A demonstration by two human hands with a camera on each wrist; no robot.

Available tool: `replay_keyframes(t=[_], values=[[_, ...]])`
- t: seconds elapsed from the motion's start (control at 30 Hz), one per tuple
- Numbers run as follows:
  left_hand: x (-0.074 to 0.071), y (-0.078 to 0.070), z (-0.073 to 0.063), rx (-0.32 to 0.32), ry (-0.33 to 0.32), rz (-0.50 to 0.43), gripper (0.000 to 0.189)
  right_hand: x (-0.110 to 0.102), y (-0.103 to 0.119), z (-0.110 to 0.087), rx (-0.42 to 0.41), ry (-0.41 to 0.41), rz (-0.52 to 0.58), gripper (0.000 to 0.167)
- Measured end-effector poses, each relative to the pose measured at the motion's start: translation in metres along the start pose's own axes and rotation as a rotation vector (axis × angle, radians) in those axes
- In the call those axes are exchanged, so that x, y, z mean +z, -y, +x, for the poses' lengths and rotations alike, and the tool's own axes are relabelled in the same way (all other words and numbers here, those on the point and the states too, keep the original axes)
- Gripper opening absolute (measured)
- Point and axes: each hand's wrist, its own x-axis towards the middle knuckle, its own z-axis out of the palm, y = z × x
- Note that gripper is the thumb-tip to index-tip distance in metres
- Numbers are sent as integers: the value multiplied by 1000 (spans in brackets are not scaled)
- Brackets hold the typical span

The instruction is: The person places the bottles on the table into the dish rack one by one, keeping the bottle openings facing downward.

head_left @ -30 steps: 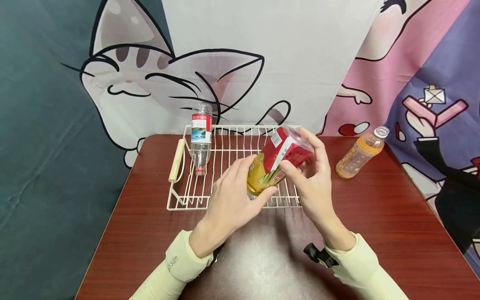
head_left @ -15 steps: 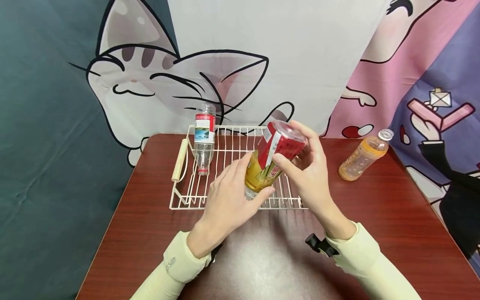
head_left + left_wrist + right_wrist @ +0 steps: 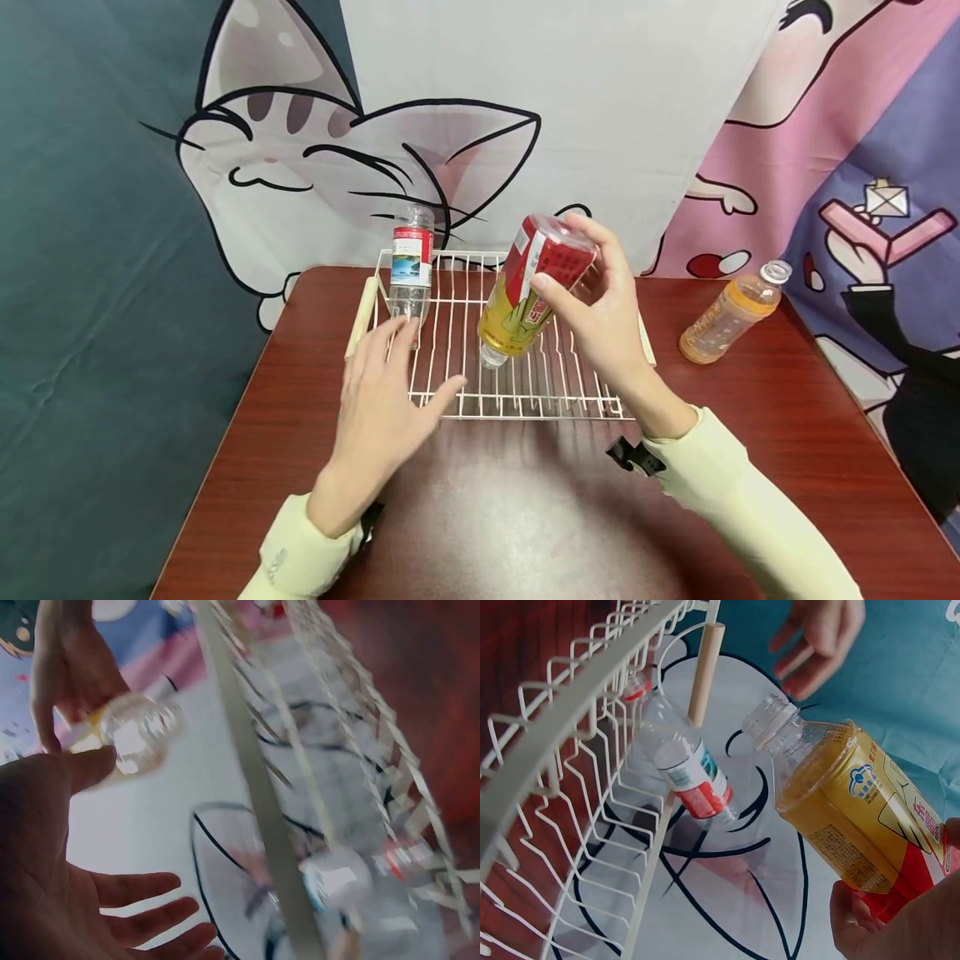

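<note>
My right hand (image 3: 600,308) grips a clear plastic bottle (image 3: 523,287) with a red and gold label near its base. The bottle tilts mouth-down above the white wire dish rack (image 3: 468,396); its bare neck (image 3: 772,724) shows no cap in the right wrist view. To the left, my left hand (image 3: 382,400) holds nothing, fingers spread, overlapping the rack's left front. Behind those fingertips a clear bottle (image 3: 411,258) with a red and white label stands upside down in the rack, its red cap (image 3: 636,686) pointing down.
An uncapped bottle (image 3: 731,312) with an orange label stands on the right side of the brown table (image 3: 757,450). Wooden handles (image 3: 363,317) sit at the rack's ends. A cartoon-printed cloth (image 3: 600,100) hangs behind the table.
My left hand has let go of the red and gold bottle and moved left. My right hand has carried that bottle slightly left and farther back, tipping it more upright with its neck down.
</note>
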Motion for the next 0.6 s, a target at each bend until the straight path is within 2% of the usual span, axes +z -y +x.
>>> replay_keyframes(t=[0.1, 0.23, 0.4, 0.6], values=[[-7, 20, -8, -76, 16, 28, 112, 4, -2, 8, 11, 13, 5, 69], [-10, 37, -16, -175, 106, 43, 134, 7, -5, 18, 20, 16, 2, 69], [-11, 45, -26, -287, 228, 60, 150, 16, -7, 31, 25, 31, -28, 68], [-9, 47, -30, -363, 289, 40, 152, 30, -12, 46, 38, 46, -56, 67]])
